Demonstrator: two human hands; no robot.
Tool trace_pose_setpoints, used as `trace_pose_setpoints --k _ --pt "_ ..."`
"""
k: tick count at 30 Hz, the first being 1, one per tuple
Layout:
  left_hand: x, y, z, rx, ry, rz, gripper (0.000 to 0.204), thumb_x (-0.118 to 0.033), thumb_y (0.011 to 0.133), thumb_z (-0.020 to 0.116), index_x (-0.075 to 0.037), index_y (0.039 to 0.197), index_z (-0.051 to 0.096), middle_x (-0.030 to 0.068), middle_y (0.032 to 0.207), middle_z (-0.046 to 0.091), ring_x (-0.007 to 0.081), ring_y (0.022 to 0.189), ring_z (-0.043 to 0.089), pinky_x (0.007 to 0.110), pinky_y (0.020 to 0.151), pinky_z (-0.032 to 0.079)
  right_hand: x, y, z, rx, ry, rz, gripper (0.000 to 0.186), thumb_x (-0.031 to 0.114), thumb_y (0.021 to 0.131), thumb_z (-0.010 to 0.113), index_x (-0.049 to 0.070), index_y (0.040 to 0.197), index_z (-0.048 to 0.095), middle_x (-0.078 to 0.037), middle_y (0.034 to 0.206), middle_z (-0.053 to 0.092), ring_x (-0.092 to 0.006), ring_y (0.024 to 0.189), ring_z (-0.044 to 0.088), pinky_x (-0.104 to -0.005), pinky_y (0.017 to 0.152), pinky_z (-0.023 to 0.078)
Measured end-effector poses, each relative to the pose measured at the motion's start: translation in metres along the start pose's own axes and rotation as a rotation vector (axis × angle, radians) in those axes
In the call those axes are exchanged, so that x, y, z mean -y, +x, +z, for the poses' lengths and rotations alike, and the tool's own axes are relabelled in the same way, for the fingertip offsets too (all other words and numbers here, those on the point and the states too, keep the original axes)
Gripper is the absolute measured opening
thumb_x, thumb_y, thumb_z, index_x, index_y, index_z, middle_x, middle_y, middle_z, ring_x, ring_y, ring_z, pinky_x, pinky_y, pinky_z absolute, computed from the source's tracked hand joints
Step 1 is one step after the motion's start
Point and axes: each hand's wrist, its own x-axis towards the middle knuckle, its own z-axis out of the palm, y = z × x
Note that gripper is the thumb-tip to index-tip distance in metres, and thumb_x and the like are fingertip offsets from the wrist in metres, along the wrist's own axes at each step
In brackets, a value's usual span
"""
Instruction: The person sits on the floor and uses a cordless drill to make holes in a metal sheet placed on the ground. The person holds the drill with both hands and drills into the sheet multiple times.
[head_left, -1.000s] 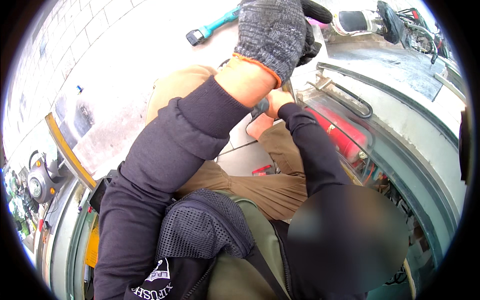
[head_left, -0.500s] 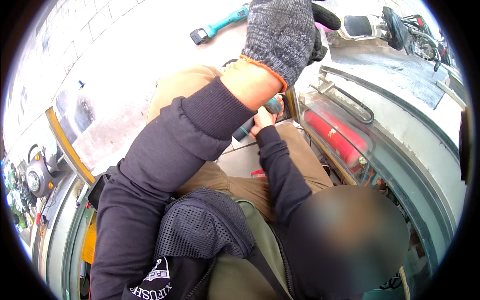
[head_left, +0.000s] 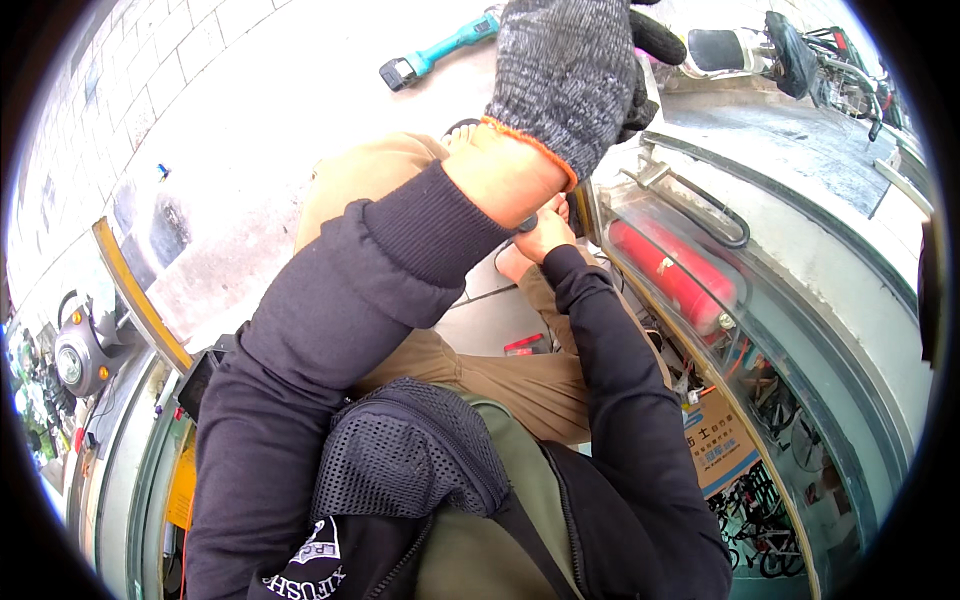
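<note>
1. Pale paving [head_left: 280, 130] is spreading out behind, and I am looking down over tan trousers [head_left: 520, 375] toward an open metal compartment [head_left: 800, 330]
2. At its near edge the bare right hand [head_left: 540, 235] is curling around a small dark object [head_left: 527, 224] I cannot identify
3. I am raising the left hand [head_left: 575, 75], in a grey knit glove, just above it; whether it is gripping anything I cannot tell
4. Judging progress, work at the compartment edge is looking mid-way, nothing visibly finished
5. A red cylinder [head_left: 665, 275] is lying inside under a handle [head_left: 700, 195]; a teal power tool [head_left: 435, 50] is lying untouched on the paving, well apart
</note>
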Motion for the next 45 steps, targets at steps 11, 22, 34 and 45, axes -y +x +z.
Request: trace_pose_setpoints --k 11,22,34,45 --pt "0.01 0.004 0.0 0.064 -0.073 0.069 0.056 -0.052 0.109 0.054 0.001 0.123 0.064 0.0112 0.081 0.071 0.0113 0.046 0.048 0.03 0.044 0.044 0.021 -0.024 0.021 -0.136 1.34 0.401 0.02 -0.001 0.08 0.066 -0.001 0.099 0.059 -0.01 0.076 0.061 -0.0236 0.054 0.061 -0.0421 0.046 0.054" --pt "0.006 -0.009 0.0 0.089 -0.023 0.167 0.055 -0.05 0.11 0.053 0.003 0.122 0.065 0.0142 0.081 0.072 0.0131 0.045 0.052 0.03 0.043 0.041 0.074 -0.033 0.025 -0.308 1.911 0.552 0.01 -0.003 0.085 0.06 0.002 0.093 0.056 -0.009 0.073 0.054 -0.024 0.056 0.056 -0.0399 0.053 0.055" --pt "0.005 -0.001 0.0 0.006 -0.082 0.026 0.054 -0.052 0.11 0.053 0.0 0.123 0.064 0.0111 0.084 0.071 0.0109 0.045 0.047 0.031 0.044 0.044 0.094 -0.055 -0.017 -0.401 1.355 0.427 0.005 0.0 0.083 0.065 0.002 0.085 0.061 -0.007 0.069 0.058 -0.0214 0.052 0.058 -0.0366 0.051 0.054" --pt "0.009 0.002 -0.011 0.05 0.05 0.119 0.058 -0.053 0.111 0.048 0.001 0.127 0.061 0.0126 0.085 0.071 0.0173 0.046 0.055 0.035 0.044 0.047 0.059 -0.052 0.009 -0.614 0.498 0.098 0.013 0.015 0.085 0.069 0.003 0.082 0.067 -0.007 0.07 0.068 -0.0202 0.059 0.067 -0.0382 0.055 0.055"
